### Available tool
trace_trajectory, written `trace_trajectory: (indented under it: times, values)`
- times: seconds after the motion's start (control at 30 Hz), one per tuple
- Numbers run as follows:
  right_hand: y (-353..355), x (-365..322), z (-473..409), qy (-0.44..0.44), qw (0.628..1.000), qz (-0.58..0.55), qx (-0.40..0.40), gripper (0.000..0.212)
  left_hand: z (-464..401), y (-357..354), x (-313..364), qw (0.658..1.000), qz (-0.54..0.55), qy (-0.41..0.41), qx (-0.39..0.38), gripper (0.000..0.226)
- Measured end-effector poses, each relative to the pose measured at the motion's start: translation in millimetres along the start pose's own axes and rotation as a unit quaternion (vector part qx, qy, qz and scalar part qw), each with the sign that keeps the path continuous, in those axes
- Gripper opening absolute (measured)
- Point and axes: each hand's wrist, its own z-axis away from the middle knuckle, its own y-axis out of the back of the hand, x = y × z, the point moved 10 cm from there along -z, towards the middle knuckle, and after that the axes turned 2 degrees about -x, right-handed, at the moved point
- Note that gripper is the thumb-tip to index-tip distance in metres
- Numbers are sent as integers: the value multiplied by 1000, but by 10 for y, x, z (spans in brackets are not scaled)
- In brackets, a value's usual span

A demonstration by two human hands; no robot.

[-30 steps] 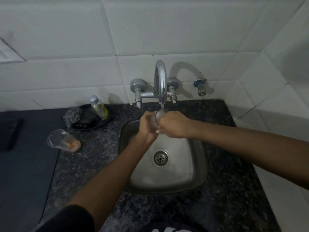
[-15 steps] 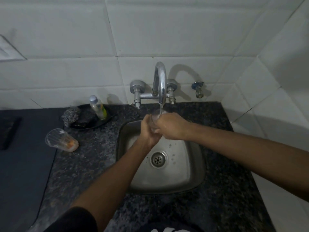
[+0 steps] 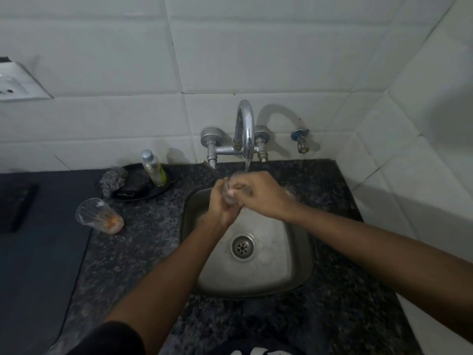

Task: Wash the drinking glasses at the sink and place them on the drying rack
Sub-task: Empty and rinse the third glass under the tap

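Note:
Over the steel sink (image 3: 297, 267) my left hand (image 3: 221, 203) and my right hand (image 3: 263, 196) wrap together around a clear drinking glass (image 3: 231, 192), which is mostly hidden by the fingers. Water runs from the chrome tap (image 3: 246, 129) onto the glass and my hands. A second clear glass (image 3: 98, 215) with orange residue at its bottom lies on its side on the dark granite counter (image 3: 143, 239), left of the sink. No drying rack is in view.
A black dish (image 3: 146, 193) behind the lying glass holds a small bottle (image 3: 153, 167), a steel scrubber (image 3: 114, 179) and a dark sponge. A dark flat surface (image 3: 38, 252) lies at the left. White tiled walls close the back and right.
My hands have stayed under the tap and shifted their grip a little around the glass. The camera view has tilted slightly.

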Motion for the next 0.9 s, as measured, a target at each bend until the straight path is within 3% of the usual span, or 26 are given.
trace_trajectory:
  times: [0.07, 0.13, 0.2, 0.27, 0.4, 0.53, 0.7, 0.83, 0.9]
  values:
    - [177, -90, 64, 16, 995, 33, 89, 14, 1, -29, 13, 1000, 14, -15, -6, 39]
    - [226, -75, 109, -6, 992, 67, 110, 40, 18, -65, 28, 999, 12, -28, -13, 40]
    - [111, 50, 125, -68, 994, 72, 56, 71, 56, -97, 6, 1000, 4, -21, -21, 44]
    - [-39, 197, 129, -126, 989, 74, 6, 86, 97, -116, -6, 999, -16, -16, -26, 51]
    - [-87, 393, 100, -175, 980, 90, -21, 75, 165, -87, 52, 997, -72, -12, -32, 55]
    - [-144, 569, 228, -270, 960, -17, -71, 68, 170, 26, 141, 991, -132, -30, 11, 34]
    - [-405, 727, 339, -318, 932, -96, -146, 49, 173, 15, 219, 975, -206, -73, 40, 26]
    - [-525, 776, 433, -316, 911, -252, -90, 27, 150, 67, 346, 970, -215, -98, 62, 39]
    - [-575, 830, 478, -321, 900, -289, -60, 29, 148, 133, 491, 962, -222, -129, 97, 53]
